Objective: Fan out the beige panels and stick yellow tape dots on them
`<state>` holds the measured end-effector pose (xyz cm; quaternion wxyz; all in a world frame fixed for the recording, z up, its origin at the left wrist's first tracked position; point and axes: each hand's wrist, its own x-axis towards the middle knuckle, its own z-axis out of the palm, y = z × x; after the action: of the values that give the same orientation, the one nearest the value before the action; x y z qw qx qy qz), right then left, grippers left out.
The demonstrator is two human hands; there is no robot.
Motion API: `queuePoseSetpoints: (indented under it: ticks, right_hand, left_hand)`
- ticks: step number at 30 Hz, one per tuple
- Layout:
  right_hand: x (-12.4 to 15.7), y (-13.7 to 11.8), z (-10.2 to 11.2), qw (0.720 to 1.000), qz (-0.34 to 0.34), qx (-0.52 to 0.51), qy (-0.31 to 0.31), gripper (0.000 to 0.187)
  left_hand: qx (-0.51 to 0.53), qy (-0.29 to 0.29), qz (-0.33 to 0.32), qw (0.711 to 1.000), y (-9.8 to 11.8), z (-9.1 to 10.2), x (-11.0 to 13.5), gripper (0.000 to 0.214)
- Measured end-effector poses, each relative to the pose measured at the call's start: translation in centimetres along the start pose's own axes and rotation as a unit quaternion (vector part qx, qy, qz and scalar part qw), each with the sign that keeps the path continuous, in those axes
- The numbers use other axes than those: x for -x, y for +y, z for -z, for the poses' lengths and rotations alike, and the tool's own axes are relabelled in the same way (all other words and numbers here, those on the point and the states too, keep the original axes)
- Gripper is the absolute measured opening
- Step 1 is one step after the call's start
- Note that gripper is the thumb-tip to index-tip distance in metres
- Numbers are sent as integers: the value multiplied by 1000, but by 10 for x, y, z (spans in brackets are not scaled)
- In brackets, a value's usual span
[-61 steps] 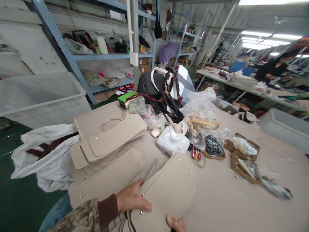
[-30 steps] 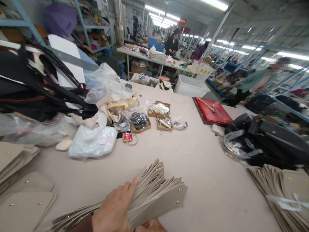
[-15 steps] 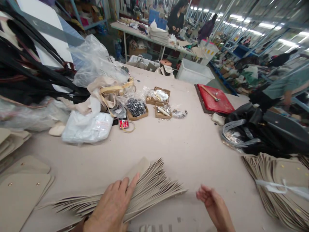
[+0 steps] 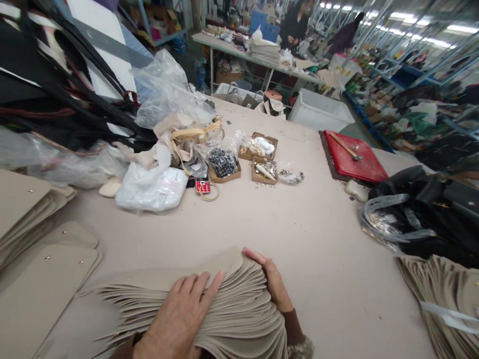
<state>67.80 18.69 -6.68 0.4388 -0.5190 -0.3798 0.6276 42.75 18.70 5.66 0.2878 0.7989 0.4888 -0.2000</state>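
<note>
1. The fanned stack of beige panels (image 4: 239, 309) lies at the bottom centre of the frame on the table (image 4: 299, 234), with both hands on it and nothing in front of it.
2. Studded beige panels (image 4: 48, 284) lie just beside it at lower left. A tied bundle of panels (image 4: 441, 294) sits at lower right, well apart.
3. Farther up, a white plastic packet (image 4: 153, 189) lies left of centre. Black bags (image 4: 430, 209) are heaped at the right edge.
4. Behind the packet stand three cardboard trays. The left tray (image 4: 224, 167) holds small dark parts, and the other two (image 4: 265, 172) hold what look like small metal fittings in clear wrap.
5. A hammer (image 4: 346, 147) rests on a red pad (image 4: 354, 164) at upper right. Beyond the table's far edge stands a white bin (image 4: 320, 117).
6. The left hand (image 4: 179, 319) lies palm down on the stack, its fingers spread and its grip released.
7. The right hand (image 4: 273, 284) curls against the stack's far right edge. Its thumb is hidden, so I cannot tell whether its grip is clenched.
</note>
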Motion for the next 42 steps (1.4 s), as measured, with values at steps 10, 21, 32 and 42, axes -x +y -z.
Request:
queuePoseSetpoints:
  ticks: [10, 21, 32, 42]
  right_hand:
    - [2, 7, -12, 990, -72, -99, 63, 72]
    - [2, 7, -35, 994, -65, -67, 48, 68]
    - [-32, 23, -40, 979, -2, -112, 172, 58]
    - [78, 13, 37, 967, -11, -100, 233, 57]
  left_hand:
    - [2, 23, -76, 997, -16, -19, 2, 114]
    - [-6, 12, -88, 996, -22, -10, 0, 112]
    - [1, 57, -118, 991, -28, -19, 2, 106]
    - [-5, 58, -109, 992, -32, -13, 2, 107]
